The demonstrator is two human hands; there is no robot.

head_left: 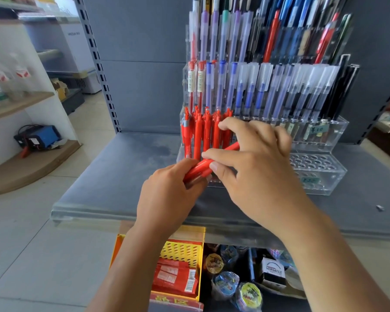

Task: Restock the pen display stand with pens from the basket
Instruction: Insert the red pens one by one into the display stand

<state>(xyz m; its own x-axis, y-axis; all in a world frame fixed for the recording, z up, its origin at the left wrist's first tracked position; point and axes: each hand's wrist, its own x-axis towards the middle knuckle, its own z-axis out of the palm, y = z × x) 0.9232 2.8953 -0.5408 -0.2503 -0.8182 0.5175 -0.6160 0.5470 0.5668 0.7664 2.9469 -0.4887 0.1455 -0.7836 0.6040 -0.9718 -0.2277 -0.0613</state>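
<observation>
A clear acrylic pen display stand (324,174) sits on a grey shelf, its upper tiers full of blue, purple, red and dark pens. Several red pens (203,131) stand upright in the lower left holes. My left hand (173,194) grips a bundle of red pens (198,168) just in front of the stand. My right hand (254,158) pinches one red pen from that bundle between thumb and fingers, the pen lying slanted towards the stand. Round holes on the front right tier stand vacant. The basket is not clearly in view.
The grey shelf (113,176) has a clear plastic front lip. Below it sit a yellow perforated tray (180,251) with red packets, tape rolls (225,282) and a small box. A wooden shelving unit (20,102) with bottles stands at the left.
</observation>
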